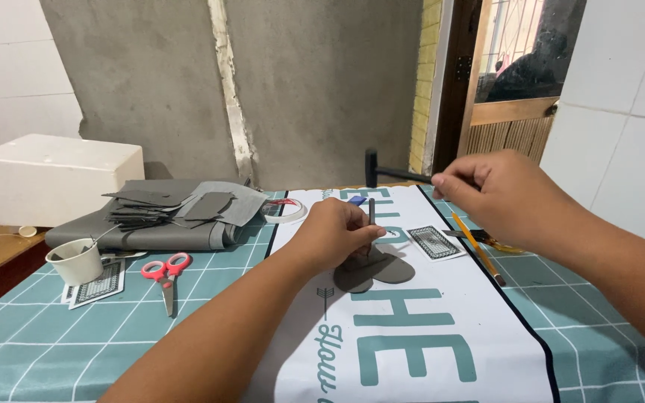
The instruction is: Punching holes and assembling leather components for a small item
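Forearms (210, 336) foremost; glue-brush (92, 240) in cup (76, 261).

Upright punch (372, 213) on grey pieces (373, 270); hammer (397, 175) raised.

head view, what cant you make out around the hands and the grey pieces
- Punch tip: hidden by left hand fingers.
- Hammer handle end: inside right hand.
- Grey pieces: partly covered by the left hand; count unclear.
- Paper cup contents: too small.
- Scissors blade tips: too dark to separate.
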